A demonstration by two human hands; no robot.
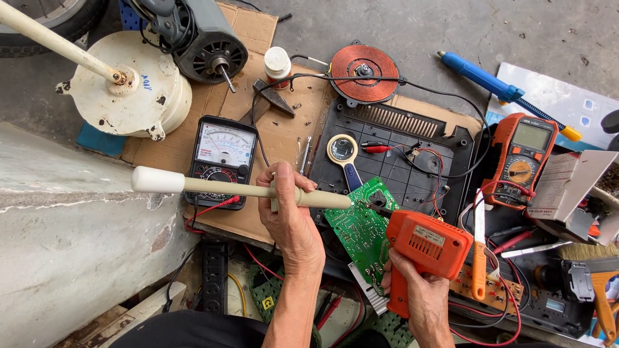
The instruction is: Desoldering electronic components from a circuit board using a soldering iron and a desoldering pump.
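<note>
My left hand grips a long cream-coloured tool with a white rounded end, held level, its tip at the green circuit board. An orange pistol-shaped soldering gun is in my right hand, its nose pointing left toward the same spot on the board. The board leans on a black plastic base of an appliance.
An analog multimeter lies on cardboard at left; an orange digital multimeter lies at right. A copper coil, a magnifier, a motor, a cream round housing and a blue pen-shaped tool lie around. Concrete ledge at left.
</note>
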